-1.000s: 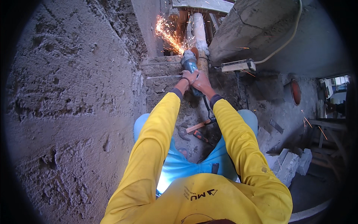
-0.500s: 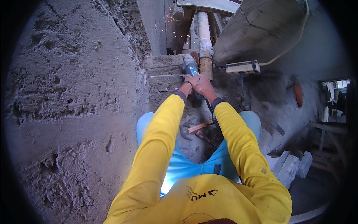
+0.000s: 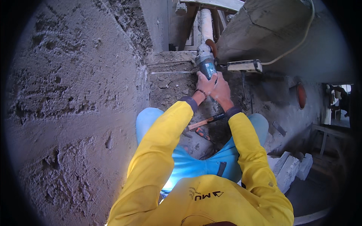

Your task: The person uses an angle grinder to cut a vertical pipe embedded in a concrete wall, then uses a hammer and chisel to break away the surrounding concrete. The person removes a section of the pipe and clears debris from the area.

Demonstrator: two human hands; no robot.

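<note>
Both my hands grip an angle grinder [image 3: 207,64], teal-bodied with a grey head. My left hand [image 3: 205,82] closes on the body from the left, and my right hand [image 3: 221,90] wraps its rear end beside it. The reddish-brown disc [image 3: 212,46] sits at the grinder's far end, in front of a whitish pipe [image 3: 206,24]. The grinder hides the pipe's near part, and I cannot tell whether disc and pipe touch. No sparks show. On the ground below my wrists lie a hammer [image 3: 198,125] with a wooden handle and an orange-and-black hand tool [image 3: 203,132].
A rough concrete wall [image 3: 75,94] fills the left. At right, a power strip [image 3: 244,66] with a pale cable [image 3: 292,52] sits below a tilted slab [image 3: 256,30]. Thin rods [image 3: 171,72] cross the concrete ahead. Broken blocks [image 3: 289,169] lie at lower right.
The sparks have gone. The grinder and both hands have moved right and closer to me, covering the pipe's near end, which showed before.
</note>
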